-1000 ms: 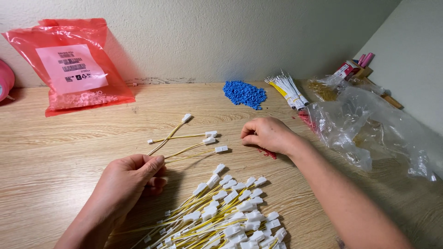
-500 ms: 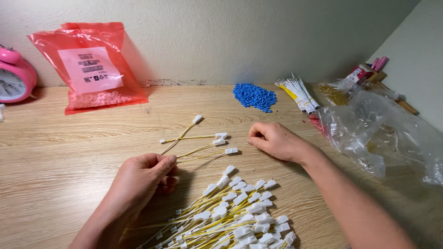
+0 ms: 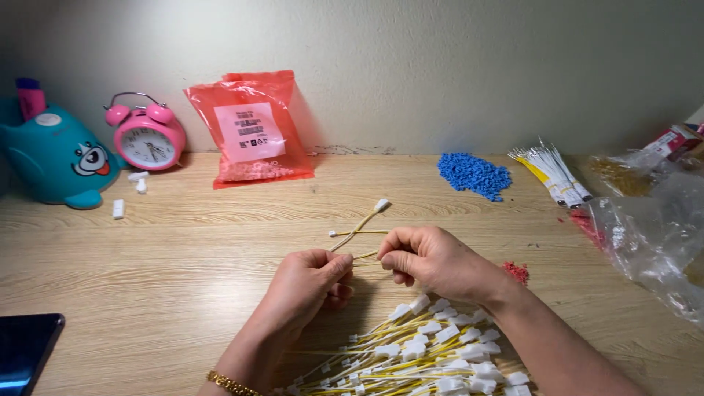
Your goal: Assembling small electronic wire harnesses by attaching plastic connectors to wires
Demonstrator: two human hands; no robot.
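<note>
My left hand (image 3: 312, 282) pinches a few thin yellow wires with white plastic connectors (image 3: 361, 229) that fan out up and to the right above the desk. My right hand (image 3: 429, 258) has come up beside it and grips the same wires near their middle, fingers curled. Below both hands lies a heap of several more yellow wires with white connectors (image 3: 418, 352) on the wooden desk (image 3: 183, 242).
A pile of blue beads (image 3: 473, 174) and a bundle of white and yellow wires (image 3: 551, 172) lie at the back right, with clear plastic bags (image 3: 653, 227). A red bag (image 3: 249, 128), pink alarm clock (image 3: 147, 136), teal toy (image 3: 55, 158) and dark phone (image 3: 26, 352) are left.
My right hand moved left from the desk to the wires and closed on them. The view shifted left, bringing in the clock and the toy.
</note>
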